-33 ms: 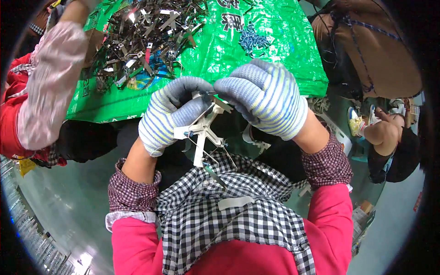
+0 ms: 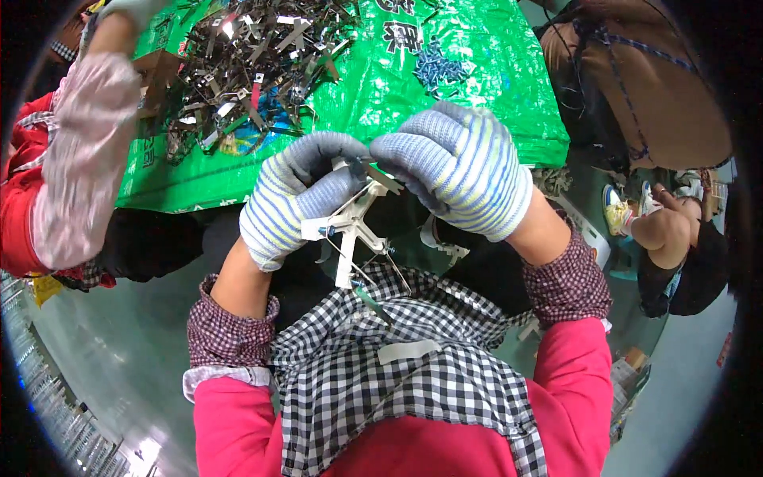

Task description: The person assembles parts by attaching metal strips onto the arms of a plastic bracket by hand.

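Note:
My left hand (image 2: 306,191), in a grey striped knit glove, is closed on a white plastic bracket (image 2: 350,238) with several arms. Blue screws and thin metal strips are fixed to the bracket's arm ends, and one green-tinted strip (image 2: 371,304) hangs from the lowest. My right hand (image 2: 461,171), gloved alike, is pinched shut at the bracket's upper end, its fingertips meeting those of the left. A small flat metal strip (image 2: 385,180) sticks out just below the two sets of fingertips. What the right fingers pinch is hidden.
Ahead, a green plastic sheet (image 2: 366,103) carries a heap of metal strips (image 2: 254,63) and a small pile of blue screws (image 2: 439,67). At left reaches a co-worker's arm (image 2: 83,159). Another white part (image 2: 445,246) lies near my lap; a loose strip (image 2: 409,350) rests on my checked apron.
The co-worker's forearm at the left has shifted a little left, with the gloved hand now showing more. My hands and the bracket have hardly moved.

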Available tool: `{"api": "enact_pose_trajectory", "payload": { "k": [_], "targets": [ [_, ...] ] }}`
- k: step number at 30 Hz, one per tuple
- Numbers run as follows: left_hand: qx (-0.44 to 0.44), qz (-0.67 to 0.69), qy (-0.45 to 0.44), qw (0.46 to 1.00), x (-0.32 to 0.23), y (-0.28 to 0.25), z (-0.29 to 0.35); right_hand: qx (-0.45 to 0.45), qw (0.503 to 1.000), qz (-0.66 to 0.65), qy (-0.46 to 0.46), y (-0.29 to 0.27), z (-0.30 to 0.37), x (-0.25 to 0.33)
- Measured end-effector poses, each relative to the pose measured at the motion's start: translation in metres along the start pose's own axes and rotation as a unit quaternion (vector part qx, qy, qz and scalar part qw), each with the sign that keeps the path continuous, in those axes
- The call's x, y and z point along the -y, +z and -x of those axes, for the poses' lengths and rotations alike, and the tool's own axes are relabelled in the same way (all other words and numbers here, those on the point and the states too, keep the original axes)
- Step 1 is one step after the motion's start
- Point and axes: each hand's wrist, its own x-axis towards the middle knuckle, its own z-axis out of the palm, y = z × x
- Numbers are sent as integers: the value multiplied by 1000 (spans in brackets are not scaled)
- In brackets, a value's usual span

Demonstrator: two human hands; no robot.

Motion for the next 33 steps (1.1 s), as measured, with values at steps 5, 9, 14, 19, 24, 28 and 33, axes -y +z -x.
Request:
{"api": "enact_pose_trajectory", "payload": {
  "k": [5,9,14,19,24,28,33],
  "targets": [
    [11,23,2,1000,3,-2,-1,31,996,88,-10,2,1,3],
    [-6,14,-23,1000,1,-3,1,54,997,43,16,9,1,3],
    [4,2,-13,1000,3,-1,1,84,993,79,-14,10,3,2],
    [-1,-19,-9,1000,7,0,5,69,993,80,-50,15,7,0],
    [10,-24,-25,999,7,-2,6,71,997,-7,-4,19,7,-2],
    [14,-74,-47,996,6,-4,5,89,963,-216,133,28,10,-3],
    [26,-42,-73,996,11,-4,2,137,942,-236,197,28,10,-2]
  ]
}}
